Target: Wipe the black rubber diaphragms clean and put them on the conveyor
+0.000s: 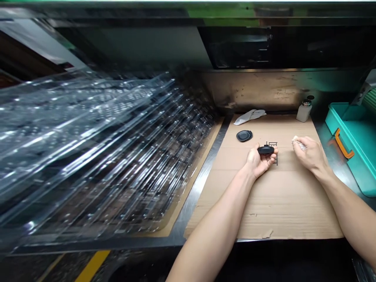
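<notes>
Above the cardboard sheet (252, 203), my left hand (260, 162) holds a black oval part (266, 150) between thumb and fingers. To its right, my right hand (310, 153) pinches a small wad of white cloth (299, 144); the two hands are apart. A similar black round part (244, 136) lies on the cardboard, to the upper left of my left hand. Farther back rests a crumpled white cloth (249, 116). Dark printed marks on the cardboard show partly behind my left hand.
Tall stacks of clear plastic trays (117, 156) fill the left side. A bottle with a metal top (304, 111) stands at the back right. On the right is a teal bin (362, 156) with an orange handle (343, 144). A metal wall (264, 90) closes the back.
</notes>
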The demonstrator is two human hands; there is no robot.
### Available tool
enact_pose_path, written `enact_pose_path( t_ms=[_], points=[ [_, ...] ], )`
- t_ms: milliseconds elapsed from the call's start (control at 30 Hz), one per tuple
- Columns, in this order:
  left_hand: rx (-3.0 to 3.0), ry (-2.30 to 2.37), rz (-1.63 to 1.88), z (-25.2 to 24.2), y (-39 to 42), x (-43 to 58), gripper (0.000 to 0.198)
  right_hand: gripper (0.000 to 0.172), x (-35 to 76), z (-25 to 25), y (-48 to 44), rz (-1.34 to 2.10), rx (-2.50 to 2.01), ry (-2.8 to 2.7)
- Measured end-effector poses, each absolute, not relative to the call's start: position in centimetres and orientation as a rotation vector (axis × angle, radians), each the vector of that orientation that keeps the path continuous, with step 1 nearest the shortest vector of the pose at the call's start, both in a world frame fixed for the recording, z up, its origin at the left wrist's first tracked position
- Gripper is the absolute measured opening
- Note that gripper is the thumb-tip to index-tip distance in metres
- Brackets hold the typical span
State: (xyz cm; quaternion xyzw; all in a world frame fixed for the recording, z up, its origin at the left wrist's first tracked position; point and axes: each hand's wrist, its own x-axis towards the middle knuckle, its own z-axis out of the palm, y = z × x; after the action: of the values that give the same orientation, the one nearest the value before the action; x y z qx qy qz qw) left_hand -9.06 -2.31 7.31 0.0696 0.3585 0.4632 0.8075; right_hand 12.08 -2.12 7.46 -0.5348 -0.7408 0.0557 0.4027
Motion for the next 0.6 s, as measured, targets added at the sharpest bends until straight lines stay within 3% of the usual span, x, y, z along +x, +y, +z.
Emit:
enact_pose_path(
  t_ms=[400,600],
  points=[
    [0.436,0.645,1.042,6.45,-2.79,-8.59,0.077,0.025,12.1,7.61,-2.06,0.223,-1.369,-1.847],
    [0.258,0.605,1.033,7.2,-2.88,-8.83,0.073,0.023,11.92,7.87,-2.16,0.293,-1.469,-1.774]
  ],
)
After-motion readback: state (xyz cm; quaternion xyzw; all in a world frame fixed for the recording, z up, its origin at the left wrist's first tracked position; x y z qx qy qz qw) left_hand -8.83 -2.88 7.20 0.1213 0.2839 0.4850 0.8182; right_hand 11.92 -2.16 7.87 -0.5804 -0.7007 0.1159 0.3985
